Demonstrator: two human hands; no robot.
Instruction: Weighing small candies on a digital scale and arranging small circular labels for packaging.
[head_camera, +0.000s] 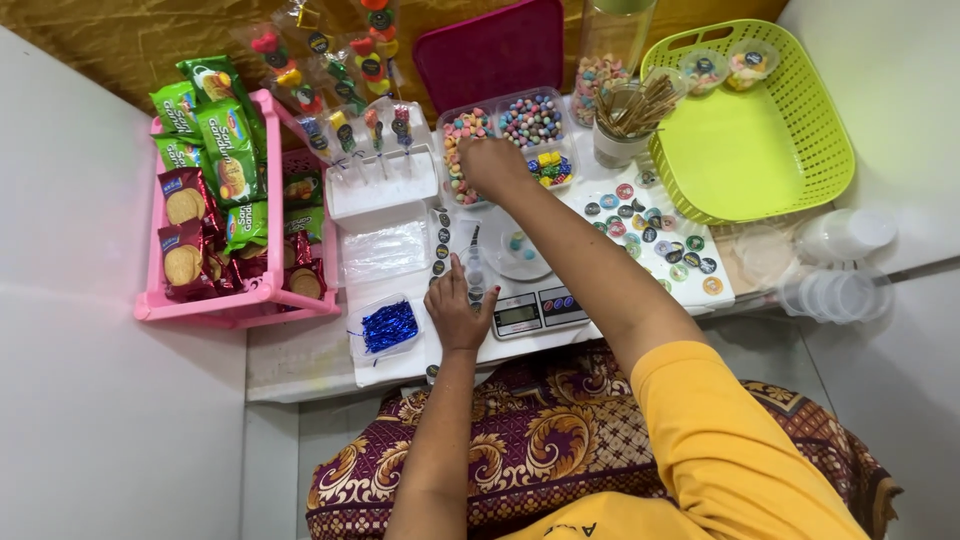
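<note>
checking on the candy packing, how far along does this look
Done: two filled, stickered cups lie in the green basket. In hand: the right hand reaches into the compartment box of sweets, the left hand rests beside the digital scale, whose dish holds only a few sweets. Left: a stack of empty cups and many round stickers lie unused.

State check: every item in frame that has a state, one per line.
compartment box: open, filled with candy
pink lid: off, propped behind
scale: display lit, dish on it
green basket: two filled cups inside
right hand: in the candy
left hand: flat on table
</note>
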